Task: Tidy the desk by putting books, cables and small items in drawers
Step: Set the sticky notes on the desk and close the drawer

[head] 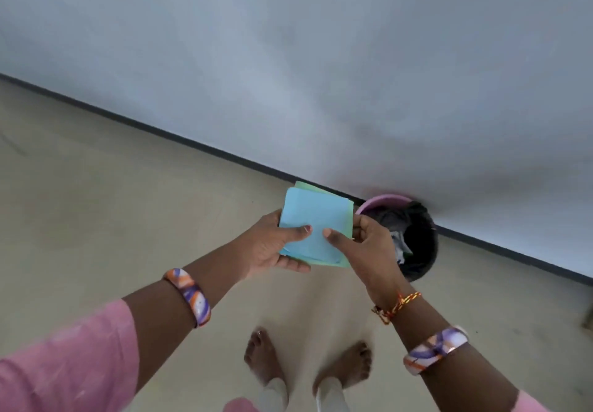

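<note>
You hold a stack of blue and green paper sheets [313,228] in both hands, left hand [272,248] and right hand [365,244] each pinching a side in a closed grip, with the lined waste bin [414,238] just to the right (nearer your right hand).

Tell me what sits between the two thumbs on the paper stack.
Only bare blue top sheet: the head view shows left hand and right hand thumbs apart.

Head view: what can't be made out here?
- Desk and drawers: outside the frame.
- Stack of blue and green paper sheets: sheet count and undersides hidden by the top blue sheet, left hand and right hand.
- Pink-rimmed bin with black liner: near side covered by the right hand; contents dark, unidentifiable.
</note>
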`<state>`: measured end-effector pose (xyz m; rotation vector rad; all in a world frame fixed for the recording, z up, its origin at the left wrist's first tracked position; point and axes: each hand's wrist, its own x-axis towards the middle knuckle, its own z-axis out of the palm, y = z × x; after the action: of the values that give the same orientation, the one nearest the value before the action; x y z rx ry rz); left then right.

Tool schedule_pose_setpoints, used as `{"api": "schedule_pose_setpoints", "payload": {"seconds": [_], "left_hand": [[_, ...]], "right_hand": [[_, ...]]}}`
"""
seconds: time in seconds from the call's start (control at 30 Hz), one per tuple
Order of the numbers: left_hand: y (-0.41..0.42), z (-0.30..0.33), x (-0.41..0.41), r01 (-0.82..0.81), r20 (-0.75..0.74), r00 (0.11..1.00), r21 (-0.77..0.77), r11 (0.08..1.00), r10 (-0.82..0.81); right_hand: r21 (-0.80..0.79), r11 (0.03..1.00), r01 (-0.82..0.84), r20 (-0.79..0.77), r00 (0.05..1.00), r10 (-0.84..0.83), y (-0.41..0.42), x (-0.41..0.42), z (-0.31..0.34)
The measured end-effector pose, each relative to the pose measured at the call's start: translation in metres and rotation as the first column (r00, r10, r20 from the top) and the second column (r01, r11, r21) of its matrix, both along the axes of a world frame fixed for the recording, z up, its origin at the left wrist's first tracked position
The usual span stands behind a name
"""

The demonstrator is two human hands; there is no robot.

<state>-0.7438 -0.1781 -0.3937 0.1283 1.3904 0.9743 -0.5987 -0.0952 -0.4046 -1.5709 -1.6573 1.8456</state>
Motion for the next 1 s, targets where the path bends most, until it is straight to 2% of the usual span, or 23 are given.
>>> {"api": "schedule_pose_setpoints", "payload": {"seconds": [0.13,0.23,0.37,0.43,0.6,0.73,0.8,0.9,1.0], "left_hand": [[0.044,0.09,0.032,0.294,-0.059,0.955,0.097,0.951,-0.29],[0.08,0.152,0.076,0.552,-0.195,0.829,0.133,0.823,-0.524],[0.122,0.215,0.17,0.716,-0.235,0.698,0.232,0.659,-0.676],[0.136,0.237,0.225,0.764,-0.27,0.644,0.28,0.581,-0.716],[0.146,0.292,0.378,0.872,-0.34,0.465,0.339,0.354,-0.818],[0.126,0.32,0.49,0.939,-0.432,0.231,0.332,0.084,-0.872],[0.111,0.33,0.534,0.947,-0.433,0.139,0.32,-0.008,-0.89],[0.088,0.339,0.589,0.95,-0.403,0.041,0.298,-0.089,-0.914],[0.074,0.343,0.622,0.945,-0.322,-0.047,0.294,-0.147,-0.946]], "right_hand": [[0.087,0.968,0.233,-0.036,0.972,-0.231,0.006,0.054,0.085],[0.109,0.902,0.419,-0.104,0.907,-0.409,0.004,0.114,0.141],[0.172,0.755,0.633,-0.17,0.774,-0.61,0.001,0.211,0.21],[0.217,0.669,0.711,-0.203,0.703,-0.681,-0.003,0.258,0.238],[0.297,0.379,0.877,-0.287,0.46,-0.84,-0.037,0.383,0.292],[0.345,0.175,0.922,-0.3,0.285,-0.91,-0.091,0.47,0.326],[0.341,0.094,0.935,-0.295,0.202,-0.934,-0.118,0.5,0.336],[0.334,-0.047,0.941,-0.291,0.056,-0.955,-0.153,0.53,0.348],[0.332,-0.147,0.932,-0.275,-0.054,-0.96,-0.173,0.551,0.357]]}}
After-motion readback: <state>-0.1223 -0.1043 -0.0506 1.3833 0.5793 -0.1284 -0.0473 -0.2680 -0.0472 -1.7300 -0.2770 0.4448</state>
